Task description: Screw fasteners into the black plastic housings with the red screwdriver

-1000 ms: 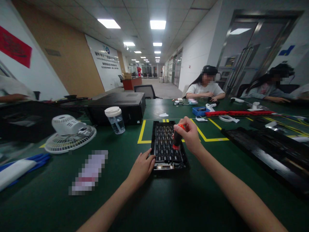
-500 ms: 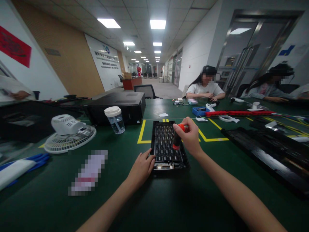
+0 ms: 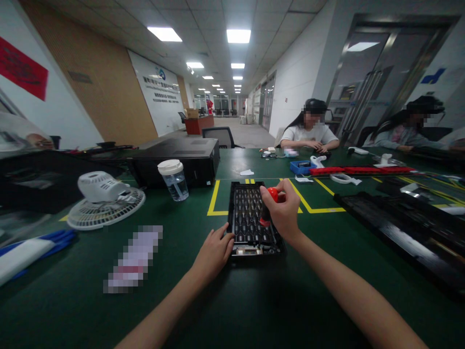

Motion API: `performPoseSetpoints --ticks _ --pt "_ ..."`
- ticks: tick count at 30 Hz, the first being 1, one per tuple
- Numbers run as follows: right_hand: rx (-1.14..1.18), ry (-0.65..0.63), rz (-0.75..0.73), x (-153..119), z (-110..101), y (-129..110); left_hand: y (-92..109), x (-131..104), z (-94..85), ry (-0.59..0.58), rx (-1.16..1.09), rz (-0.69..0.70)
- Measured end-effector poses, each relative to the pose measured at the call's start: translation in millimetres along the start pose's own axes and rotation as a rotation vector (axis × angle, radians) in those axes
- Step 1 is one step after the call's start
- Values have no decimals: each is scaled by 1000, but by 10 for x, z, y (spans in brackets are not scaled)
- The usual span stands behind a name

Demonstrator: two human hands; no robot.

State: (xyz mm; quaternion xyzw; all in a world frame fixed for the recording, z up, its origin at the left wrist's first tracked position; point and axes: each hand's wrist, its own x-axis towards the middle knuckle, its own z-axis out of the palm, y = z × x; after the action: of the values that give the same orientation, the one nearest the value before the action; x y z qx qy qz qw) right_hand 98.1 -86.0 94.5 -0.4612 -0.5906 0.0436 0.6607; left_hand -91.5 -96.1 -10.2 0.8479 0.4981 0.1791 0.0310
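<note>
My right hand (image 3: 285,208) is closed round the red and black handle of a screwdriver (image 3: 266,211). The screwdriver leans over a black rectangular housing (image 3: 230,203), its shaft pointing down at the near end. Rows of small shiny, rounded parts fill the housing, which lies on the green table; a pale strip-like part (image 3: 249,251) sits near its front edge. Whether the tip sits in a screw is too small to tell. At the housing's left edge rests my left hand (image 3: 214,249), fingers stretched out and touching the rim, holding nothing.
Left are a white fan (image 3: 105,203), a lidded water cup (image 3: 174,182), a black metal case (image 3: 174,160) and blue-white gloves (image 3: 36,252). A long black casing (image 3: 399,237) lies right. Beyond stand a blue tray (image 3: 301,167) and red strips (image 3: 363,170). Other people sit across the table.
The right hand and screwdriver have shifted very slightly, with the wrist a little lower. My left hand stays at the housing's edge.
</note>
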Motion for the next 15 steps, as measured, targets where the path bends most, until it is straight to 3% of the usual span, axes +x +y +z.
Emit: performPoseSetpoints --ticks 15 --pt "-76 22 -25 -55 65 -51 -17 -5 33 8 27 4"
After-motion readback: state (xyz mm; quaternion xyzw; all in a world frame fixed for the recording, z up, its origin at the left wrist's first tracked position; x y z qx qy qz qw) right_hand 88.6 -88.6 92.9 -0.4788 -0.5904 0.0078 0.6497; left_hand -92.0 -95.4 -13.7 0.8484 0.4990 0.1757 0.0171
